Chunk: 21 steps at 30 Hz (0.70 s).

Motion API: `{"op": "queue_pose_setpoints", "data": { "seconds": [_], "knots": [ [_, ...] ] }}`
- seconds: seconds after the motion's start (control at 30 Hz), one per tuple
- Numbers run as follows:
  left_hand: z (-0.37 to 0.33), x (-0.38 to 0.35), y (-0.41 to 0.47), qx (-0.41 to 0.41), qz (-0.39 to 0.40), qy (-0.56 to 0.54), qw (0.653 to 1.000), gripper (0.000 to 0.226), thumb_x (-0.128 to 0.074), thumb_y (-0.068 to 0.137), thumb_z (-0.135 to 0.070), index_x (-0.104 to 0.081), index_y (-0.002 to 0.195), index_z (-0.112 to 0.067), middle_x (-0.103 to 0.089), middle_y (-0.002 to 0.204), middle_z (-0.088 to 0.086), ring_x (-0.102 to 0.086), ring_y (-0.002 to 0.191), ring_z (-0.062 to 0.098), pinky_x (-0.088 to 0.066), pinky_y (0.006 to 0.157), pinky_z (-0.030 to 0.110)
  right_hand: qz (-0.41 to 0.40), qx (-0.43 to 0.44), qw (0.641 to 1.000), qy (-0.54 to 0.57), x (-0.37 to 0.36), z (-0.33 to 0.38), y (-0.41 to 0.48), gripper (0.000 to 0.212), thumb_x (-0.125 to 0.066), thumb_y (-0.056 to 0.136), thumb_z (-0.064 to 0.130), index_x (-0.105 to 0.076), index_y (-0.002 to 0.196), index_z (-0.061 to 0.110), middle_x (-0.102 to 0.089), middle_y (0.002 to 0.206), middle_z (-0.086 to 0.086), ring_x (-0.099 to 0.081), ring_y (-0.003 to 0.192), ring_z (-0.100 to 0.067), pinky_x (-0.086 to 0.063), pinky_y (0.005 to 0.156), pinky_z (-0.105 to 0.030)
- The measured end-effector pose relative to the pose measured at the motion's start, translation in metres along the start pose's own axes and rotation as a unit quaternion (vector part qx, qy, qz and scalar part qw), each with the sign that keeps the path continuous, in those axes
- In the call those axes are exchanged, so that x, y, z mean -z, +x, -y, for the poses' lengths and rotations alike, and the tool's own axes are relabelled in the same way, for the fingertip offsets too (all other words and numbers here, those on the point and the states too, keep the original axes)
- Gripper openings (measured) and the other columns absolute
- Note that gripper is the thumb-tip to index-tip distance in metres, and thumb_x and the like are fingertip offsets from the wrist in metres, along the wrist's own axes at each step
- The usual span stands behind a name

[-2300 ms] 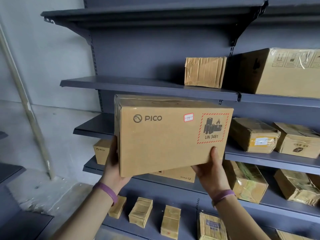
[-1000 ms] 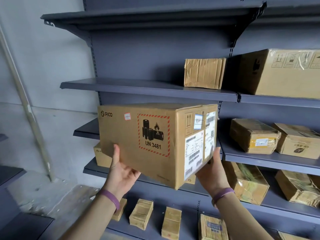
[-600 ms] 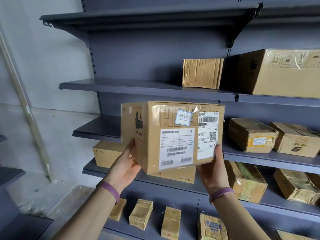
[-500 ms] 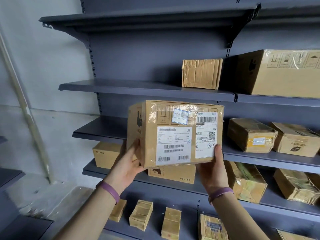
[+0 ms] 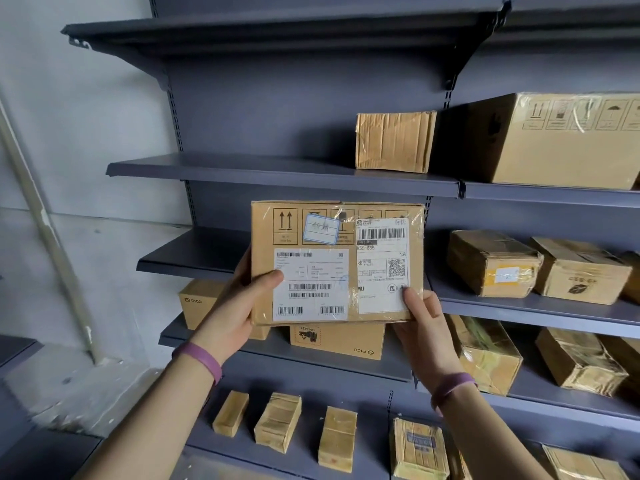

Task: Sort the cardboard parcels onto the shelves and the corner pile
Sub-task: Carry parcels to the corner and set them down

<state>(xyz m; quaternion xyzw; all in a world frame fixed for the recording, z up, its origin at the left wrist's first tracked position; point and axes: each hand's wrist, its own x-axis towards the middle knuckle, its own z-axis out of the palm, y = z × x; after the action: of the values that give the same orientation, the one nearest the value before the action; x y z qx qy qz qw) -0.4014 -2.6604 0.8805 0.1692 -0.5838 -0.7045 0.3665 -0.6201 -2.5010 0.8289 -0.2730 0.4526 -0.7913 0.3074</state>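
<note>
Lit softly and evenly, brightest on the wall (image 5: 86, 116) left of the held parcel (image 5: 337, 261). Shadowed deeply under the top shelf (image 5: 277, 26) above it. Glaring faintly off clear tape (image 5: 266, 216) along its top and off the wrapped boxes (image 5: 485, 355) to its right. Sharp around it; bowed and softened far from it, toward the corners.

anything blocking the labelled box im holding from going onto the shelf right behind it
Nothing visible. The labelled cardboard box, held in the left hand and right hand, is in front of the dark grey metal shelf, whose visible left stretch is bare. The nearest taped brown parcel lies further right. The box hides the part behind it.
</note>
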Motion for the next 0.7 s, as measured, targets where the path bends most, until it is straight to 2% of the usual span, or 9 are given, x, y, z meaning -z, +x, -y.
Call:
{"op": "queue_pose_setpoints", "data": {
  "seconds": [0.07, 0.17, 0.23, 0.3, 0.37, 0.47, 0.6, 0.67, 0.7],
  "knots": [
    [-0.002, 0.004, 0.000, 0.011, 0.010, -0.009, 1.000, 0.084, -0.088, 0.062, -0.039, -0.052, 0.138, -0.041, -0.067, 0.130, -0.005, -0.064, 0.118, 0.018, -0.057, 0.088, 0.044, 0.007, 0.013, 0.999, -0.030, 0.000, 0.005, 0.000, 0.051, -0.074, 0.075, 0.046, -0.053, 0.105, 0.012, -0.071, 0.109, -0.011, -0.071, 0.095, -0.017, -0.057, 0.078, -0.031],
    [-0.006, 0.011, -0.001, 0.018, 0.027, -0.001, 0.999, 0.101, -0.096, 0.042, -0.048, -0.055, 0.134, -0.043, -0.067, 0.129, -0.006, -0.067, 0.114, 0.016, -0.060, 0.082, 0.039, 0.018, 0.012, 0.997, -0.070, -0.003, 0.011, -0.005, 0.066, -0.048, 0.089, 0.069, -0.053, 0.133, 0.019, -0.066, 0.128, -0.007, -0.064, 0.116, -0.021, -0.046, 0.101, -0.044],
    [-0.009, 0.016, 0.001, 0.025, 0.039, 0.013, 0.999, 0.103, -0.096, 0.043, -0.050, -0.052, 0.136, -0.046, -0.066, 0.130, -0.007, -0.065, 0.117, 0.016, -0.057, 0.087, 0.041, 0.025, 0.005, 0.997, -0.067, -0.010, 0.014, -0.008, 0.066, -0.031, 0.093, 0.068, -0.047, 0.142, 0.026, -0.066, 0.130, -0.001, -0.063, 0.119, -0.019, -0.044, 0.103, -0.043],
    [-0.013, 0.022, 0.002, 0.025, 0.051, 0.025, 0.998, 0.107, -0.096, 0.044, -0.050, -0.047, 0.140, -0.047, -0.065, 0.132, -0.007, -0.063, 0.121, 0.018, -0.052, 0.095, 0.047, 0.016, -0.005, 0.997, -0.069, -0.020, 0.017, -0.010, 0.063, -0.023, 0.094, 0.066, -0.048, 0.140, 0.031, -0.068, 0.127, 0.004, -0.064, 0.116, -0.014, -0.044, 0.105, -0.042],
    [-0.019, 0.027, 0.002, 0.024, 0.062, 0.032, 0.997, 0.110, -0.096, 0.042, -0.050, -0.046, 0.141, -0.047, -0.065, 0.132, -0.007, -0.063, 0.120, 0.018, -0.051, 0.096, 0.049, -0.005, -0.025, 0.998, -0.060, -0.028, 0.021, -0.011, 0.059, -0.021, 0.096, 0.066, -0.060, 0.124, 0.034, -0.072, 0.116, 0.008, -0.068, 0.107, -0.010, -0.042, 0.108, -0.042],
    [-0.023, 0.034, 0.000, 0.027, 0.069, 0.026, 0.997, 0.105, -0.097, 0.036, -0.050, -0.054, 0.132, -0.045, -0.070, 0.123, -0.008, -0.068, 0.111, 0.015, -0.056, 0.086, 0.044, -0.015, -0.039, 0.998, -0.056, -0.038, 0.026, -0.014, 0.064, -0.024, 0.092, 0.070, -0.062, 0.124, 0.030, -0.071, 0.120, -0.003, -0.067, 0.113, -0.024, -0.044, 0.106, -0.050],
    [-0.027, 0.041, -0.001, 0.043, 0.074, 0.020, 0.996, 0.062, -0.084, 0.066, -0.033, -0.059, 0.122, -0.042, -0.073, 0.115, -0.009, -0.068, 0.109, 0.018, -0.057, 0.079, 0.038, -0.059, -0.028, 0.996, -0.054, -0.055, 0.030, -0.021, 0.068, -0.029, 0.093, 0.071, -0.064, 0.127, 0.024, -0.071, 0.120, -0.008, -0.066, 0.113, -0.030, -0.043, 0.107, -0.056],
    [-0.030, 0.044, 0.001, 0.080, 0.074, -0.011, 0.994, 0.049, -0.071, 0.079, -0.052, -0.061, 0.125, -0.037, -0.072, 0.118, -0.004, -0.065, 0.115, 0.022, -0.052, 0.088, 0.044, -0.076, -0.024, 0.995, -0.067, -0.060, 0.030, -0.028, 0.067, -0.030, 0.092, 0.072, -0.065, 0.126, 0.026, -0.071, 0.119, -0.006, -0.067, 0.112, -0.028, -0.043, 0.107, -0.055],
    [-0.032, 0.045, 0.002, 0.098, 0.075, -0.017, 0.992, 0.055, -0.053, 0.083, -0.068, -0.063, 0.127, -0.036, -0.071, 0.122, -0.002, -0.064, 0.118, 0.024, -0.050, 0.095, 0.047, -0.083, -0.023, 0.994, -0.070, -0.062, 0.029, -0.032, 0.066, -0.031, 0.090, 0.073, -0.065, 0.125, 0.028, -0.072, 0.118, -0.005, -0.067, 0.111, -0.028, -0.044, 0.106, -0.055]
  ]
}}
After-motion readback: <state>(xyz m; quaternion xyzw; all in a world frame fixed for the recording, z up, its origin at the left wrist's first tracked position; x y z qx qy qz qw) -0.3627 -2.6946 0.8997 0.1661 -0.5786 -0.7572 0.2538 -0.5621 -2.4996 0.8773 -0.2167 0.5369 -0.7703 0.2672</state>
